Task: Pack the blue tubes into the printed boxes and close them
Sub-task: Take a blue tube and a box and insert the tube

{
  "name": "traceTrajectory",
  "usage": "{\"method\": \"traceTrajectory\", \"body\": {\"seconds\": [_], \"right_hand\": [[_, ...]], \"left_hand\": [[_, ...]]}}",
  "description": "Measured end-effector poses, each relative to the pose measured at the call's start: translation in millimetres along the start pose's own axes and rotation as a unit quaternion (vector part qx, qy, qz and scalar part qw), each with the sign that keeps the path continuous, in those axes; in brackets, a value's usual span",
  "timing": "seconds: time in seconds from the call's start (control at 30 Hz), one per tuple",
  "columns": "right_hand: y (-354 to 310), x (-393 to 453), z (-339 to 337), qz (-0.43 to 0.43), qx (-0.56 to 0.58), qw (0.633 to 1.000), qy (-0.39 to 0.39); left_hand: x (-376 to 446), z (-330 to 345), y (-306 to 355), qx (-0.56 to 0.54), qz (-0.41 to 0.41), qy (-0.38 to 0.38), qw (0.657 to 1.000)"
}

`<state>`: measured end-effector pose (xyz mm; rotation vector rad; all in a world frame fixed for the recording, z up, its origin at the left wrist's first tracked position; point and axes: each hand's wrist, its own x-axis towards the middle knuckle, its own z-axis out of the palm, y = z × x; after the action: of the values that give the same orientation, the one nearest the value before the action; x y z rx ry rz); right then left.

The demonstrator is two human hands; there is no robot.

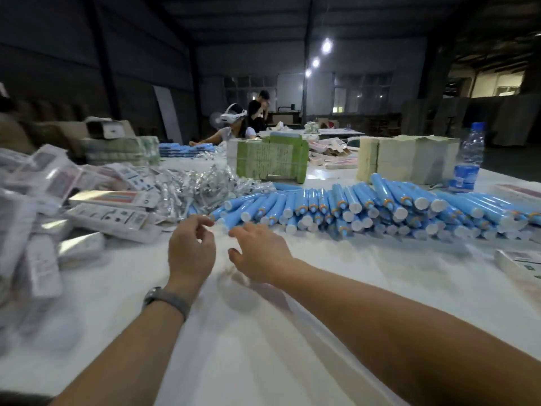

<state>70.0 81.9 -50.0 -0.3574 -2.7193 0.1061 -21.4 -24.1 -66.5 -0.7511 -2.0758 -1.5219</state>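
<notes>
**Both my hands reaching toward the tube pile, holding nothing**

The blue tubes (pixel 366 209) lie in a long heap across the white table (pixel 263 347), white caps pointing toward me, running from the middle of the table out to the right edge of view. The nearest tubes sit just beyond my fingertips.

My left hand (pixel 190 250) hovers over the table just short of the left end of the heap. Its fingers are loosely curled, thumb and forefinger near each other, and nothing is between them. A grey watch band (pixel 167 300) circles that wrist. My right hand (pixel 260 253) is stretched out beside it, palm down, fingers relaxed and slightly spread, tips just at the nearest tube caps; whether they touch I cannot tell. It holds nothing either.

The printed boxes (pixel 114 215) lie in a loose jumble to my left, some flat, some stacked at angles, blurred toward the edge. 1 more box (pixel 521 265) lies at the far right near the table edge. Between the boxes and the tubes is a mound of shiny silver sachets (pixel 199 183).

Behind the tubes stand a green carton stack (pixel 272 159), a pale carton stack (pixel 409 159), and a water bottle (pixel 468 159) with a blue cap and label. Further back, 1 person wearing a white headset (pixel 232 115) sits at the table, and another person in black (pixel 259 109) stands behind.
</notes>
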Motion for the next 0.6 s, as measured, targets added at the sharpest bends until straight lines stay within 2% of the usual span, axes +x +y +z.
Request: {"method": "traceTrajectory", "body": {"seconds": [0.1, 0.23, 0.3, 0.43, 0.53, 0.6], "right_hand": [[-15, 8, 22, -0.022, -0.018, 1.0, 0.001], [-6, 12, 34, -0.01, 0.001, 1.0, 0.001], [-4, 13, 36, -0.016, 0.0, 1.0, 0.005], [-6, 13, 39, -0.014, 0.001, 1.0, 0.009], [-10, 12, 40, -0.02, 0.0, 1.0, 0.009], [-12, 12, 39, -0.027, 0.003, 1.0, 0.011]], "left_hand": [[7, -12, -7, 0.057, -0.024, 0.03, 0.998], [27, -37, -24, 0.214, -0.057, 0.016, 0.975], [46, -52, -34, 0.312, -0.037, -0.011, 0.949], [80, -88, -63, 0.454, -0.086, -0.104, 0.881], [89, -102, -89, 0.562, -0.025, -0.184, 0.806], [95, -100, -100, 0.577, -0.015, -0.201, 0.791]]}}
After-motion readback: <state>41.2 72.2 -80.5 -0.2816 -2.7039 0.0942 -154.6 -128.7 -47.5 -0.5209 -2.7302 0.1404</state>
